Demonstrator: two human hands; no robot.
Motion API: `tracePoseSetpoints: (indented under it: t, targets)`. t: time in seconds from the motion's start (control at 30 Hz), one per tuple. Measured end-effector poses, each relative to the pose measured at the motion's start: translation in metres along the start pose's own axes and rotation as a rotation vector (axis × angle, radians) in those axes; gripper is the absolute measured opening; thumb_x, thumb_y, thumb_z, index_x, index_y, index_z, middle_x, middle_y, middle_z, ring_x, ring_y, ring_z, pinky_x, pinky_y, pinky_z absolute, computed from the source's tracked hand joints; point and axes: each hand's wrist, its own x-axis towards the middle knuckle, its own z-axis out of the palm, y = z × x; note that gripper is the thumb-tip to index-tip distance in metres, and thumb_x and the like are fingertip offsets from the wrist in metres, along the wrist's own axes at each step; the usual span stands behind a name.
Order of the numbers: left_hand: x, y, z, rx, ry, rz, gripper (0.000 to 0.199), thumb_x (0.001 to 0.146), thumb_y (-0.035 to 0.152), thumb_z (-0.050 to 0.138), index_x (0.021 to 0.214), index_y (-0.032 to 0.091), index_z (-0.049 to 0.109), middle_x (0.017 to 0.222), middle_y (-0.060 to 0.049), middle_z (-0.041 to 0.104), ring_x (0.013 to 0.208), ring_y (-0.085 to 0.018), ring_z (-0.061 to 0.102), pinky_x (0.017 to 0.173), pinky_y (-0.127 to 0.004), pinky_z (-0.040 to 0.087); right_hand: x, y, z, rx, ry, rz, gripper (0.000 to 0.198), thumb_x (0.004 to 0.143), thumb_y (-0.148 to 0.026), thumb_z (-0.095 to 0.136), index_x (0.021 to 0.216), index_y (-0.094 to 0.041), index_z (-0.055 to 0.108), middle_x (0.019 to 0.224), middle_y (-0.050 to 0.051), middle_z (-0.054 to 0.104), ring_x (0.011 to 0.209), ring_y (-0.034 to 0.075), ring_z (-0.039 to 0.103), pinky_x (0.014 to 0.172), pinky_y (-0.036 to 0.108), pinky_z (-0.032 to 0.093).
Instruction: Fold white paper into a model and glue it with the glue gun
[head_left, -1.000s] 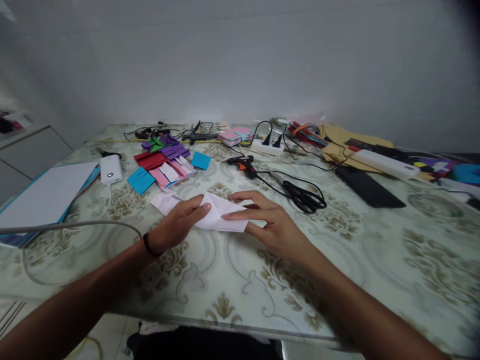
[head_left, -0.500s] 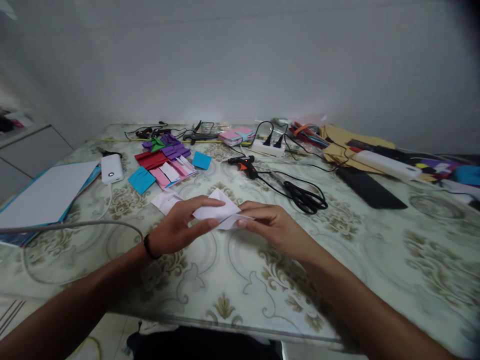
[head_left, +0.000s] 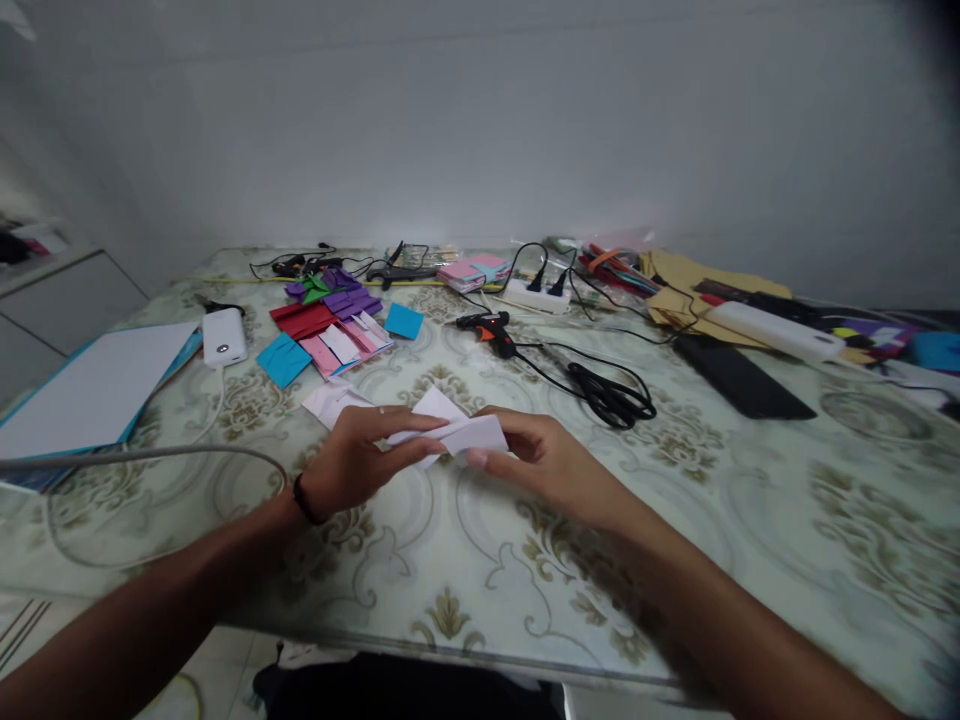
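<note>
A partly folded sheet of white paper [head_left: 474, 434] is held just above the table between both hands. My left hand [head_left: 367, 450] pinches its left side between thumb and fingers. At the right side, my right hand [head_left: 544, 455] grips a raised flap, with the thumb in front and the fingers mostly hidden behind. One pointed corner of the paper sticks up at the back. Just beyond my left hand lies another folded white paper [head_left: 330, 400]. Folded red paper [head_left: 301, 318], pink pieces and a blue square [head_left: 283, 360] lie farther back.
A glue gun [head_left: 491, 332] with a coiled black cable [head_left: 611, 395] lies beyond my right hand. A power strip [head_left: 536, 293] stands near the wall. On the right is a black phone-like slab [head_left: 739, 375]. A white power bank [head_left: 223, 337] and paper sheets [head_left: 97, 385] lie left.
The right flap of the white paper has turned up and over toward the left, now showing its broad face. My right hand has shifted its grip; my left hand stays nearly in place.
</note>
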Motion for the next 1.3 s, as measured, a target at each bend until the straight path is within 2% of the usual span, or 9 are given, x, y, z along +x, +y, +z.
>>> tracePoseSetpoints:
  t: [0.13,0.27,0.5,0.93,1.03,1.17,1.23,1.3]
  targets:
    - [-0.001,0.005,0.002,-0.016,-0.041,0.017,0.017,0.086,0.031,0.075,0.099,0.02,0.081,0.087,-0.004,0.081,0.072,-0.015,0.073,0.069,-0.021,0.053,-0.001,-0.002,0.006,-0.06,0.034,-0.02,0.025,0.09,-0.041,0.067,0.091,-0.016,0.071,0.084,0.003,0.068,0.076,0.016,0.06,0.068,0.026,0.046]
    - [0.0,0.003,0.0,-0.036,0.017,-0.014,0.026,0.081,0.038,0.079,0.1,0.02,0.08,0.093,-0.006,0.081,0.079,-0.018,0.074,0.071,-0.024,0.056,-0.001,0.0,0.006,-0.024,0.095,-0.022,0.028,0.089,-0.043,0.067,0.09,-0.016,0.073,0.084,0.004,0.069,0.077,0.018,0.062,0.069,0.027,0.048]
    - [0.0,0.0,0.0,-0.027,0.046,-0.055,0.023,0.087,0.035,0.073,0.103,0.021,0.08,0.098,-0.006,0.081,0.083,-0.018,0.076,0.071,-0.022,0.058,0.0,0.0,0.004,0.035,0.167,0.012,0.028,0.085,-0.043,0.07,0.091,-0.016,0.074,0.08,0.003,0.07,0.07,0.016,0.061,0.065,0.027,0.048]
    - [0.001,0.007,0.002,0.013,0.044,-0.083,0.022,0.094,0.028,0.063,0.106,0.018,0.079,0.103,-0.006,0.08,0.081,-0.017,0.076,0.072,-0.023,0.058,0.003,0.014,0.008,0.104,0.213,0.047,0.029,0.085,-0.043,0.073,0.098,-0.018,0.079,0.091,0.003,0.075,0.077,0.017,0.064,0.073,0.028,0.048]
    - [0.0,0.006,0.004,-0.003,0.064,-0.128,0.028,0.093,0.029,0.064,0.115,0.017,0.076,0.104,-0.006,0.08,0.08,-0.017,0.075,0.071,-0.023,0.058,0.003,0.014,0.01,0.101,0.239,0.056,0.028,0.084,-0.043,0.074,0.097,-0.019,0.079,0.091,0.003,0.076,0.076,0.017,0.064,0.072,0.028,0.048]
    - [-0.001,0.003,0.006,-0.153,0.07,-0.268,0.055,0.093,0.036,0.065,0.143,0.018,0.054,0.094,-0.004,0.081,0.078,-0.018,0.076,0.071,-0.024,0.061,0.003,0.014,0.01,0.08,0.276,0.073,0.028,0.083,-0.044,0.075,0.094,-0.019,0.08,0.088,0.002,0.076,0.074,0.017,0.063,0.07,0.027,0.046]
    - [0.0,0.002,0.007,-0.253,0.071,-0.331,0.06,0.092,0.039,0.065,0.146,0.018,0.05,0.092,-0.004,0.081,0.081,-0.02,0.077,0.075,-0.027,0.063,0.004,0.015,0.009,0.073,0.306,0.087,0.028,0.082,-0.044,0.075,0.093,-0.019,0.08,0.087,0.003,0.076,0.073,0.017,0.062,0.069,0.027,0.046]
    - [0.001,0.002,0.008,-0.34,0.073,-0.379,0.06,0.091,0.04,0.066,0.144,0.017,0.052,0.092,-0.004,0.081,0.083,-0.021,0.078,0.078,-0.029,0.065,0.004,0.015,0.008,0.067,0.33,0.092,0.029,0.081,-0.044,0.076,0.092,-0.018,0.08,0.086,0.003,0.076,0.072,0.017,0.062,0.068,0.027,0.046]
